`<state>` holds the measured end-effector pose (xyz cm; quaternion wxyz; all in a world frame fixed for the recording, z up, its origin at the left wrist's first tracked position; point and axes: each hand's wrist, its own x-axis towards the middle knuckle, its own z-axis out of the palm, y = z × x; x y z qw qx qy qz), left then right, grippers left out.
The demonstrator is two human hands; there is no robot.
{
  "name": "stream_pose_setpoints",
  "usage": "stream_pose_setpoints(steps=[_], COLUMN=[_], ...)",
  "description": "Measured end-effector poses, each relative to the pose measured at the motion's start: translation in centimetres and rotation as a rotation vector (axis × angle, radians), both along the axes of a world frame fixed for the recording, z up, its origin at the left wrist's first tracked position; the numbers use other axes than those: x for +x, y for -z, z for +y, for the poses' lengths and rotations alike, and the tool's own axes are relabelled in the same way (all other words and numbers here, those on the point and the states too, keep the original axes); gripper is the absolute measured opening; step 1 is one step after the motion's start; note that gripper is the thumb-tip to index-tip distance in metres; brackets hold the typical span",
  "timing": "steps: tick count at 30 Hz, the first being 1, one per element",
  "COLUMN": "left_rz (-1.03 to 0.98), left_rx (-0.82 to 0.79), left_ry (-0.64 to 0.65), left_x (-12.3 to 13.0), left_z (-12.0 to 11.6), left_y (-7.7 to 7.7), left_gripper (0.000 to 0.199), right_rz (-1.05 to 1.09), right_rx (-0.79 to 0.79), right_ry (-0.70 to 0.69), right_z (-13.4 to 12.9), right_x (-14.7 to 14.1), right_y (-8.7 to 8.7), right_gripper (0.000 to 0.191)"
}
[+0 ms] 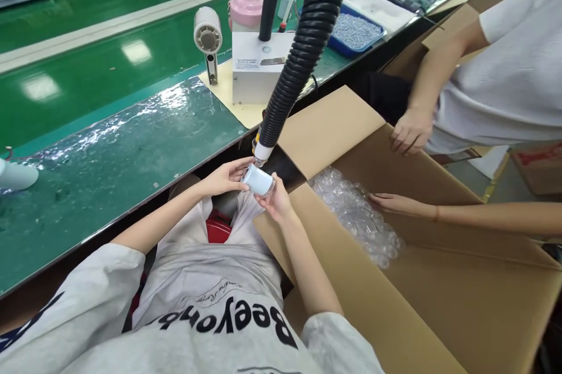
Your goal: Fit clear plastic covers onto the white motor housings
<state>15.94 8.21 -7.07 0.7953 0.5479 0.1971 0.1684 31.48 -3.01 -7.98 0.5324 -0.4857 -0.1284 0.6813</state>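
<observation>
Between my two hands is a light blue cylinder with a clear rim (259, 179), tilted just below the nozzle of a black corrugated hose (302, 46). My left hand (226, 178) has its fingers and thumb around the cylinder's left end. My right hand (274, 201) grips the other end from below. The hose's white tip (263, 151) comes down very close above the cylinder; whether they touch I cannot tell.
An open cardboard box (351, 280) with clear round plastic pieces (351, 210) stands at my right, and a co-worker's hand (390, 203) reaches into it. On the bench are a white box-shaped device (252, 78), a handheld dryer-like tool (208, 34) and a blue tray of granules (355, 31).
</observation>
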Motion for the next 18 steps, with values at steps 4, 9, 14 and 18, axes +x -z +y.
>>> stream_pose_setpoints(steps=[4, 9, 14, 18], left_rz=[-0.013, -0.056, -0.079, -0.103], left_rx=[0.036, 0.145, 0.26, 0.289], left_ry=[0.007, -0.031, -0.049, -0.061], left_x=[-1.3, -4.8, -7.5, -8.9], left_z=[-0.3, -3.2, -5.9, -6.8], left_y=[-0.9, -3.5, -5.6, -6.5], left_gripper=[0.095, 0.087, 0.086, 0.086], right_rz=[-0.022, -0.136, -0.192, -0.171], right_rx=[-0.032, 0.091, 0.174, 0.167], right_ry=[-0.037, -0.168, -0.287, -0.345], right_z=[-0.1, -2.3, -4.5, -4.8], right_x=[0.0, -1.1, -2.2, -3.3], right_y=[-1.5, -4.2, -7.0, -8.3], right_gripper=[0.051, 0.052, 0.057, 0.061])
